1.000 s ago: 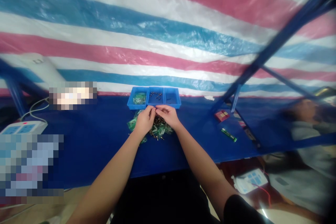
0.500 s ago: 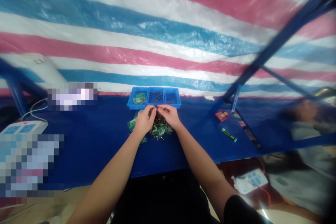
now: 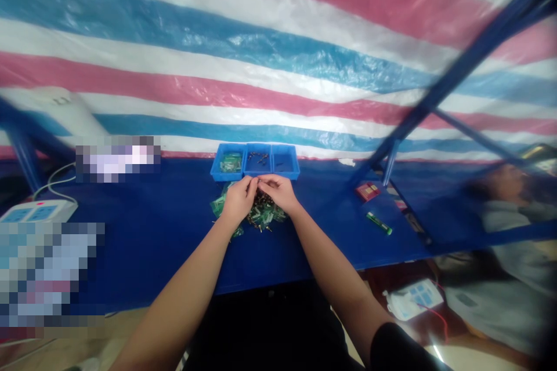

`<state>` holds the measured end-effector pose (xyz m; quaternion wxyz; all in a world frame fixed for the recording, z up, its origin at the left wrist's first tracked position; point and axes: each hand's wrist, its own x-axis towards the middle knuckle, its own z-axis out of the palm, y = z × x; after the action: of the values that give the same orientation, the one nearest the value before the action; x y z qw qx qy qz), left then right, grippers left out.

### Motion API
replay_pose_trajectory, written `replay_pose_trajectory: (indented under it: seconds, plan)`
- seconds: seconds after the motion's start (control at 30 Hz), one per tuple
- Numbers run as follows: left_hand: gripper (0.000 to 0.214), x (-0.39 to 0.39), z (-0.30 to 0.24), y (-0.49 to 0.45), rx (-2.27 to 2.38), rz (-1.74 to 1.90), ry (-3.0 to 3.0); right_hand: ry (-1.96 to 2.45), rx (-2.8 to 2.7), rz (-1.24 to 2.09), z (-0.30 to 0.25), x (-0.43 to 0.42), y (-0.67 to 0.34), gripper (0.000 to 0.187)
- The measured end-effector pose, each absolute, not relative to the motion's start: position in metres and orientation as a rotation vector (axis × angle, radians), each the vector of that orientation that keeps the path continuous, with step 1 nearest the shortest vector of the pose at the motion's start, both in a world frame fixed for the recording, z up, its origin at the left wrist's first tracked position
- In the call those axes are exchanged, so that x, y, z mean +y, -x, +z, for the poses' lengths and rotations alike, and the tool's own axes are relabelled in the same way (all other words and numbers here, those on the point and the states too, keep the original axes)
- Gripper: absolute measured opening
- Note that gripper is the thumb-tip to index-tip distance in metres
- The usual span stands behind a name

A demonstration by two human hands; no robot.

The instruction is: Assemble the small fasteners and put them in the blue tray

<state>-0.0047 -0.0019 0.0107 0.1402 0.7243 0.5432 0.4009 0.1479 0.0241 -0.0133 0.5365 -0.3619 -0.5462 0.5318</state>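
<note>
My left hand (image 3: 238, 199) and my right hand (image 3: 278, 191) meet fingertip to fingertip over a heap of small green and brass parts (image 3: 261, 215) on the blue table (image 3: 165, 232). Both hands are closed in a pinch on something too small to make out between them. Just beyond the fingers stands a blue three-compartment tray (image 3: 256, 161): green pieces lie in its left bin, small dark parts in the middle bin, very few in the right bin.
A green stick-like item (image 3: 378, 223) and a small red box (image 3: 368, 191) lie to the right. A white power strip (image 3: 35, 210) with a cable sits at the far left. Blue frame bars (image 3: 435, 93) slant at right. A striped tarp hangs behind.
</note>
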Motion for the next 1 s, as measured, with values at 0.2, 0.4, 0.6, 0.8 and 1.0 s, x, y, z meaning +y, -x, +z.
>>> replay_pose_trajectory:
  seconds: [0.2,0.4,0.6,0.8,1.0]
  plan:
    - [0.028,-0.0058,0.015,0.004,1.537,1.183,-2.034,0.899,-1.299,1.194,-0.012,0.0255,-0.1486,0.035]
    - [0.025,-0.0042,0.0118,0.0026,1.495,1.216,-2.019,0.926,-1.277,1.199,-0.0105,0.0257,-0.1489,0.036]
    - [0.029,-0.0001,0.0077,0.0045,1.579,1.159,-2.109,0.843,-1.268,1.264,-0.0115,0.0236,-0.1463,0.037]
    - [0.039,-0.0012,0.0107,0.0049,1.584,1.14,-2.105,0.868,-1.313,1.274,-0.0106,0.0232,-0.1472,0.038]
    - [0.037,-0.0027,0.0121,0.0054,1.581,1.162,-2.097,0.925,-1.29,1.206,-0.0112,0.0256,-0.149,0.038]
